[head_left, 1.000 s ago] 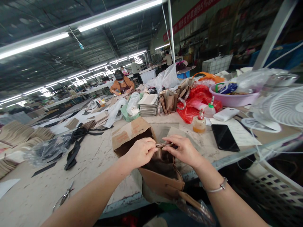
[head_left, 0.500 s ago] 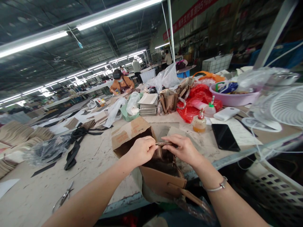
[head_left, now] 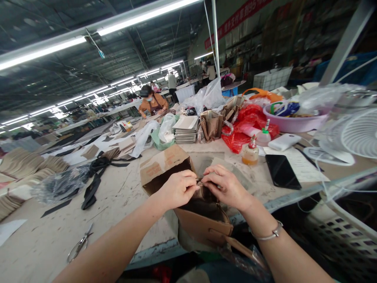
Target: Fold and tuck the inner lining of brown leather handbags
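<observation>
A tan handbag (head_left: 203, 228) lies at the table's front edge, its mouth open and its dark lining showing. My left hand (head_left: 180, 189) is closed in a pinch on the bag's far rim. Close beside it, my right hand (head_left: 225, 185) pinches the same rim, its fingers bent and the thumb underneath. The fingers hide most of the rim between them. A bag handle (head_left: 243, 248), partly wrapped in clear plastic, hangs towards me at the lower right. Just behind my left hand is an open cardboard box (head_left: 167, 163) on its side.
Scissors (head_left: 80, 243) lie on the table at left. A black phone (head_left: 282, 171), a bottle of amber liquid (head_left: 249, 153) and a white fan (head_left: 357, 131) are at right. Stacked grey boards (head_left: 186, 131) and another bag (head_left: 211, 125) stand behind. A co-worker (head_left: 152, 104) sits farther back.
Both hands stay at the rim. My right fingers have curled in and my hands have drawn closer together. The whole view has shifted slightly.
</observation>
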The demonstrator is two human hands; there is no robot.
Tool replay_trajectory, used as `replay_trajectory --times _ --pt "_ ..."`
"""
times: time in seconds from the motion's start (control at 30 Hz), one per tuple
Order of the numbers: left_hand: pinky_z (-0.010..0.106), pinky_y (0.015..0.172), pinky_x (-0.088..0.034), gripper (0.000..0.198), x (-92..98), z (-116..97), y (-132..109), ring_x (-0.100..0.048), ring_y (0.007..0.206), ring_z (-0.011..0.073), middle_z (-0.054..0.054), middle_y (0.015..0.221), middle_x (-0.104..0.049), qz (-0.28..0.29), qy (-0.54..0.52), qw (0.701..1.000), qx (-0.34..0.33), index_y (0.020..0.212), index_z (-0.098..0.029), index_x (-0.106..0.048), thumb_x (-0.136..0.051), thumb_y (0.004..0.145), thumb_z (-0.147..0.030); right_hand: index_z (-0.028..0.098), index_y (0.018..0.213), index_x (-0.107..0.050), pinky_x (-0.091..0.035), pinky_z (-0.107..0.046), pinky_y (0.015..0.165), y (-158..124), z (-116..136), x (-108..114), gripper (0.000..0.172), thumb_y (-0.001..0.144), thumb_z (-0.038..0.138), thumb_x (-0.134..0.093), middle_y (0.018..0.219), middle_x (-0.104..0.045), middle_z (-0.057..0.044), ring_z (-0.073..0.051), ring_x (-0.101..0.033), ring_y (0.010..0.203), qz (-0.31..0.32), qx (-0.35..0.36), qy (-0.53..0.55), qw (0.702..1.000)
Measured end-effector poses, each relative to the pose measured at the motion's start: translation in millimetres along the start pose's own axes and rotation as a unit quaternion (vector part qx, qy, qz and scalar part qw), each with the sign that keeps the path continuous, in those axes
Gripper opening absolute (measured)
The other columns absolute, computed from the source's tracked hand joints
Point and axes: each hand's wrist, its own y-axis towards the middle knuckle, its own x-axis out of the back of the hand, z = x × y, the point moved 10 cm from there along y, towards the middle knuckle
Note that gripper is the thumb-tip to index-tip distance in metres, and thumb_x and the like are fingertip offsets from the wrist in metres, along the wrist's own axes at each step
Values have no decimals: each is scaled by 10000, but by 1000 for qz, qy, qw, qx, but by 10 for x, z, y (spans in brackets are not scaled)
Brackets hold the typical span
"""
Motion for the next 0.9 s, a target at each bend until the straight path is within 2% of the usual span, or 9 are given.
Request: replay_trajectory --times 0.2,0.37,0.57,0.77,0.9 --pt "244 700 -460 190 11 55 -9 -583 774 139 43 827 -619 -12 -9 1000 26 642 -160 -560 -548 829 -190 211 849 -622 -448 -352 811 22 27 -1 158 844 121 -492 1008 -565 -73 -193 -514 940 11 10 19 1000" --pt "274 758 -477 44 96 87 -20 -585 831 149 32 915 -619 -53 -29 996 60 779 -181 -574 -619 778 -180 197 812 -588 -438 -365 847 42 25 -12 141 857 126 -475 998 -575 -80 -199 -511 967 20 5 41 999" --pt "279 859 -477 112 73 -33 0 -587 932 147 39 1035 -613 -41 -28 999 2 896 -203 -641 -588 805 -166 193 826 -572 -444 -359 845 48 4 -39 132 865 127 -464 978 -580 -78 -194 -512 964 24 0 55 998" --pt "296 850 -491 139 44 8 12 -596 910 158 52 1020 -626 -40 -33 999 12 914 -197 -672 -614 788 -198 200 834 -567 -442 -371 862 44 17 -44 153 875 125 -440 981 -583 -77 -194 -512 975 35 3 60 998" --pt "298 836 -490 111 11 11 12 -598 901 161 53 1007 -627 -28 -35 999 7 852 -203 -695 -604 790 -189 197 839 -570 -448 -359 857 37 1 -41 148 874 130 -442 993 -579 -81 -191 -521 968 35 -6 68 997"
